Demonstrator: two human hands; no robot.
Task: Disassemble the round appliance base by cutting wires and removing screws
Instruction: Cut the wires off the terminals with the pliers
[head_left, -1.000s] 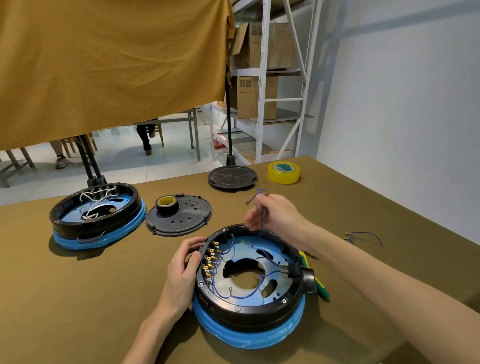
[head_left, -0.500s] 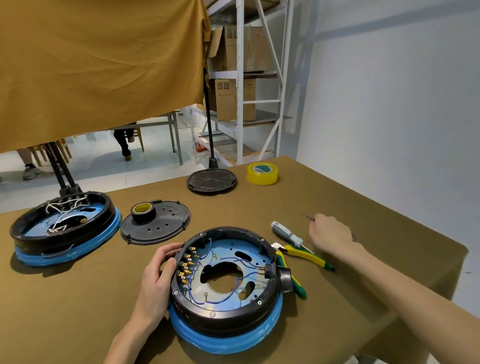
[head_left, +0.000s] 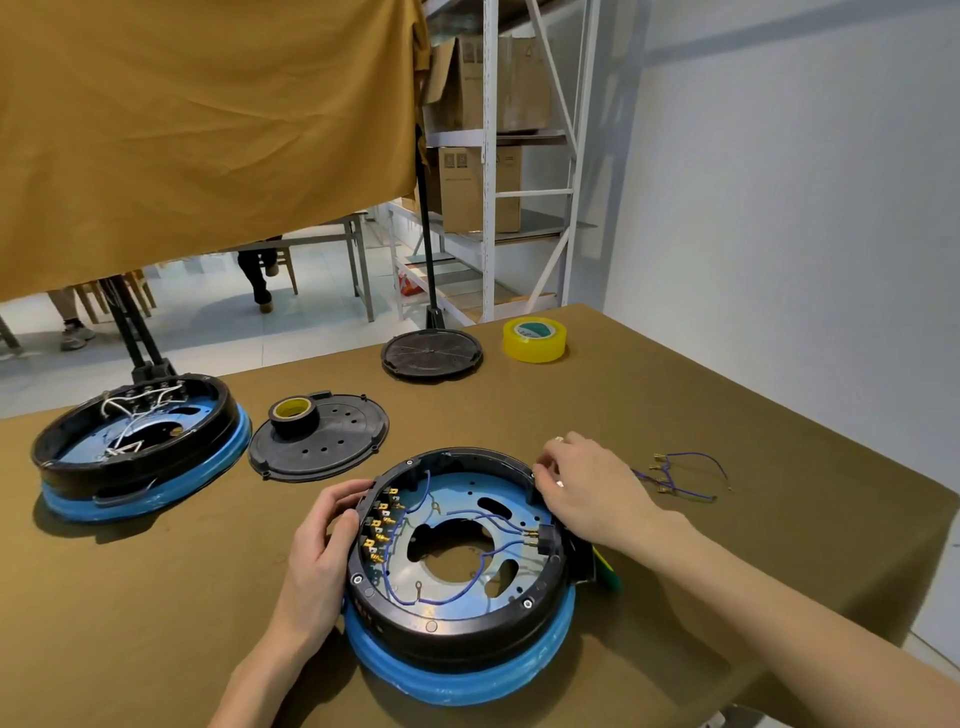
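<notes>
The left hand (head_left: 319, 545) is curling round the nine o'clock side of the round appliance base (head_left: 457, 566), fingers wrapping its black rim, steadying it near the front middle of the desk (head_left: 156, 597); the right hand (head_left: 587, 493) is reaching in over the rim at about two o'clock, fingers bent, though I cannot tell whether they are pinching anything. Counting up: two open bases, this one and a second base (head_left: 135, 452) lying at ten o'clock; two black round covers (head_left: 319, 441) resting flat; two tape rolls, a clear-yellow tape roll (head_left: 535, 340) at one o'clock and a smaller one sitting on the nearer cover; one loose bundle of cut blue wires (head_left: 680, 475) lying at three o'clock. Half a second ago the right hand was resting out on the desk beside the tools; it is now coming back to the base, covering them, with only a green handle tip (head_left: 608, 574) peeking out.
</notes>
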